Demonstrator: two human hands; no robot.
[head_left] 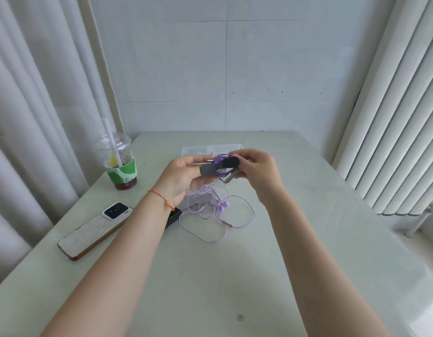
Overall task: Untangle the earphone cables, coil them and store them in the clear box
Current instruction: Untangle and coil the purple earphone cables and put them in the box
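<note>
Worktop (307, 239): pale green, carries everything. Largest item on it is a phone (94, 231) lying face down at the left edge, then an iced drink cup (119, 164) with straw further back left. Neither belongs to the job.

Clear box (198, 150): sits at the back centre of the worktop, right behind the hands, partly hidden by them. Can't tell if anything is in it; looks empty in the part I can see.

Loose earphone cable (210, 215): light purple, sprawled on the worktop under and in front of the hands, several open loops, earbuds near the middle. Not coiled, not tied. It lies over a small pale block I can't identify. A dark object pokes out from under the left wrist, also unclear.

Coiled earphone cable (222, 166): darker purple bundle, held up in the air between both hands, just in front of the box. A dark strap (220, 165) lies across it, apparently being wrapped round the coil.

Left hand (179, 178): palm up, fingers curled under the strap's near end. Right hand (256, 170): fingertips pinching the far end of strap and coil. Hands close together, both clamped on the same bundle.

Progress, my read: roughly midway. One cable coiled, tie being fastened, not boxed. Second cable untouched: still needs sorting, coiling, storing.
</note>
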